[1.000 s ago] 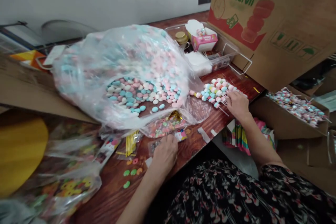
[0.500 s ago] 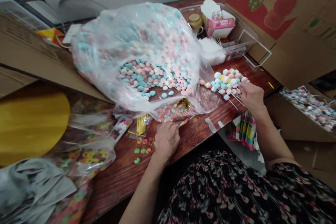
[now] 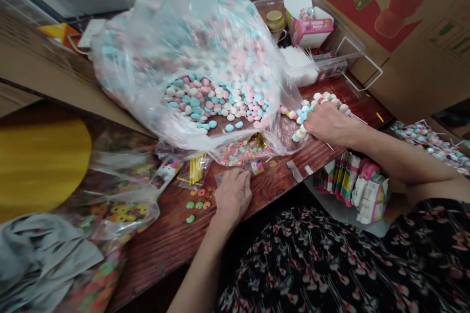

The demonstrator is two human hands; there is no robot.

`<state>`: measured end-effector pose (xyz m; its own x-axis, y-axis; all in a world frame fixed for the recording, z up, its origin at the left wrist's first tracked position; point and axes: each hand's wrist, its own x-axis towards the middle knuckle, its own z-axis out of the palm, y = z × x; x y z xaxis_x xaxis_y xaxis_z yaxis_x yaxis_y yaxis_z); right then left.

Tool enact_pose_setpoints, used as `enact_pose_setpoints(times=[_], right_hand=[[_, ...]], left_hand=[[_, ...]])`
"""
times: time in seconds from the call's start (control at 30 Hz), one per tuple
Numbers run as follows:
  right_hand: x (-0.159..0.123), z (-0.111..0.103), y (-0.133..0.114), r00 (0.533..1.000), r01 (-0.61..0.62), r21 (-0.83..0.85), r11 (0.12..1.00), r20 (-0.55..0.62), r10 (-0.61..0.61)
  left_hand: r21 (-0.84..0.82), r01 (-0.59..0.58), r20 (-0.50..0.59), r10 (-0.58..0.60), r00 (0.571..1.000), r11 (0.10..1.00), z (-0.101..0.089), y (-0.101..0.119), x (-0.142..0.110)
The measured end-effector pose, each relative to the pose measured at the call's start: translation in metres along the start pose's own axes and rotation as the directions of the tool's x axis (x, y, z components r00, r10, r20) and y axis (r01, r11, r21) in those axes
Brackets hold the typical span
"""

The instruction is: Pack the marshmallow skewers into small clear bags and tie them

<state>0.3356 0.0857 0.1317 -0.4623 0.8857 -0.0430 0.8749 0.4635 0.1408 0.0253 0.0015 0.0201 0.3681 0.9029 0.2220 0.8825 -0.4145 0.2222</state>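
My right hand lies curled over a pile of pastel candy skewers on the dark wooden table, its fingers closed around some of them. My left hand rests knuckles-up near the table's front edge, fingers bent over a small clear packet; what it holds is hidden. Between and behind the hands sits a large clear plastic bag full of blue, pink and white candy discs. A few loose green and orange ring candies lie left of my left hand.
A big Macaron cardboard box stands at the right rear, with a clear tray, a pink carton and a gold-lidded jar beside it. Bags of coloured ring candy and a yellow disc lie left. Striped wrappers sit below the table's edge.
My right hand has slid left over the skewer pile and closed on it. My left hand has stayed at the front edge. The view has shifted slightly.
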Motion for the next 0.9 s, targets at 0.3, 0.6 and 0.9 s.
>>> enact_pose_setpoints(times=[0.3, 0.6, 0.9], right_hand=[[0.016, -0.001, -0.003, 0.981, 0.194, 0.036, 0.98, -0.018, -0.193], [0.021, -0.005, -0.014, 0.96, 0.276, 0.104, 0.956, -0.08, -0.268], [0.03, 0.021, -0.009, 0.989, 0.091, 0.224, 0.97, -0.133, -0.062]], left_hand=[[-0.208, 0.032, -0.101, -0.054, 0.993, 0.978, 0.012, -0.012, 0.006], [-0.158, -0.088, -0.035, 0.083, 0.996, 0.984, 0.004, -0.014, -0.006], [-0.43, 0.049, -0.06, -0.082, 0.995, 0.902, 0.01, -0.024, 0.001]])
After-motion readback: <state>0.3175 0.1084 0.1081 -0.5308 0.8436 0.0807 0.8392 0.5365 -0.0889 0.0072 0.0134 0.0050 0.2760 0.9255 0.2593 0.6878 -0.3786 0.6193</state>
